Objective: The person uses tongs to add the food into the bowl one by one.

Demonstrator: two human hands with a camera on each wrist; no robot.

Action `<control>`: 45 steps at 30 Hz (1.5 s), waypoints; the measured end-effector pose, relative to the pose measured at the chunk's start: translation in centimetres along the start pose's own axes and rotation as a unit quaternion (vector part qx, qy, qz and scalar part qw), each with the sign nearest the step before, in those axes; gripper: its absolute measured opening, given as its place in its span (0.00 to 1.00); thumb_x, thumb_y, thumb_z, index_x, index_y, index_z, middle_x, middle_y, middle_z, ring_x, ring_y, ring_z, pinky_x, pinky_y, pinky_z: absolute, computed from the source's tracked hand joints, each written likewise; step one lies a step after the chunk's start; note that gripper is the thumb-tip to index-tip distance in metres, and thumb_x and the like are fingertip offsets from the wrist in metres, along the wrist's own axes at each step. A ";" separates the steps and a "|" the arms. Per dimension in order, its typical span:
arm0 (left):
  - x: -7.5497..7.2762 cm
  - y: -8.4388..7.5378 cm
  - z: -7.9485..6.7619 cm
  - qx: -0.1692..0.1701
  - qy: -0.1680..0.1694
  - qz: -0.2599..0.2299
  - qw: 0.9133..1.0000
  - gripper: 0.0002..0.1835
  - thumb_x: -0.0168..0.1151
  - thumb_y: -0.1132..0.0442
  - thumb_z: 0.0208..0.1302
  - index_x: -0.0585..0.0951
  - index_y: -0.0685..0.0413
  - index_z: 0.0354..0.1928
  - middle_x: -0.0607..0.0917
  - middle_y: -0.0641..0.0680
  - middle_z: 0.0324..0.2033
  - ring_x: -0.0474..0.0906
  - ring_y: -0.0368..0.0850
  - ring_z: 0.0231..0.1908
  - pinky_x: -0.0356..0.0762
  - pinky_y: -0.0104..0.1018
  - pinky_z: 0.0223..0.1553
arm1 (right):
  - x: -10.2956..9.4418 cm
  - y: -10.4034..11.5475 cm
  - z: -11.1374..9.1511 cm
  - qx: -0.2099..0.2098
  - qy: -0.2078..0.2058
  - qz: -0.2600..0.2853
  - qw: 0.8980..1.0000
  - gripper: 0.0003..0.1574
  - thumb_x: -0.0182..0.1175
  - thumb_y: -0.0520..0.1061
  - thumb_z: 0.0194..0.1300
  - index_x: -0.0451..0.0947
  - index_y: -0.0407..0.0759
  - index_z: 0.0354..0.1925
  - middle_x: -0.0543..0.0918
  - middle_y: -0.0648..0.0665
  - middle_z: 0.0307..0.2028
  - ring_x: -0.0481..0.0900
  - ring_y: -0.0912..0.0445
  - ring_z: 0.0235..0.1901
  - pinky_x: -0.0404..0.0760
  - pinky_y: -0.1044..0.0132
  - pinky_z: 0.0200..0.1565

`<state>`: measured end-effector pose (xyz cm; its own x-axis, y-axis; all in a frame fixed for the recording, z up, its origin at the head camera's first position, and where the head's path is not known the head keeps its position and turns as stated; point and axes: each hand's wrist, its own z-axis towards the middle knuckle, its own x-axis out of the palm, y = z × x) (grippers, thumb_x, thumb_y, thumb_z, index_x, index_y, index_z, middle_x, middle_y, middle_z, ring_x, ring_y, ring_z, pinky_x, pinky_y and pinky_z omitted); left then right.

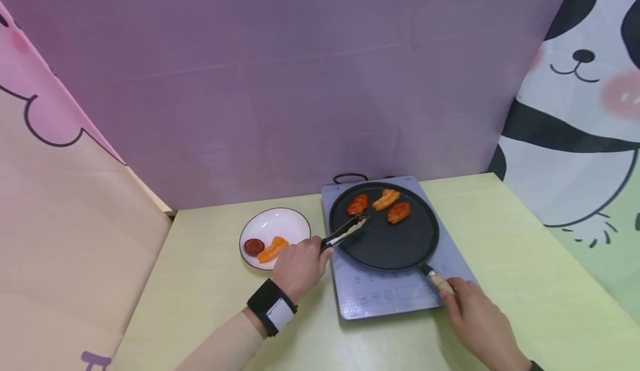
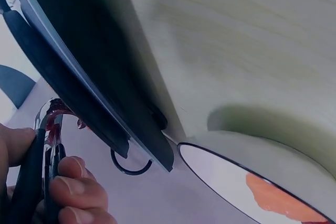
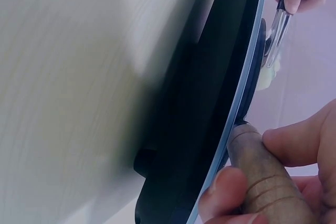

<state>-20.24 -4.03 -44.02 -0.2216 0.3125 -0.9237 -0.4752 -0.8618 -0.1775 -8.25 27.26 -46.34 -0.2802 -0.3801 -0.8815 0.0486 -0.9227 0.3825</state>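
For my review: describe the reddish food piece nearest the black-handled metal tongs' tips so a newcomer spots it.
In the head view, find the grey rectangular cooktop, then the round black pan on it. The glossy red food piece lies toward the pan's far left, the leftmost of three and closest to the tongs.

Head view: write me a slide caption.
The left hand holds tongs over a pan of food while the right hand grips the pan's handle.
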 end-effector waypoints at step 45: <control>0.3 -0.4 0.8 0.009 0.006 0.042 0.999 0.21 0.52 0.42 0.61 0.71 0.52 0.24 0.68 0.48 0.13 0.61 0.41 0.10 0.59 0.34 0.09 | 0.1 0.0 0.1 -0.001 0.002 -0.001 1.000 0.13 0.52 0.50 0.63 0.71 0.44 0.41 0.72 0.46 0.27 0.67 0.55 0.22 0.68 0.55 0.18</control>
<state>-20.79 -3.25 -43.97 -0.2509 0.2341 -0.9393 -0.4710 -0.8772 -0.0928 -8.34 27.27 -46.38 -0.2770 -0.3779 -0.8834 0.0494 -0.9238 0.3797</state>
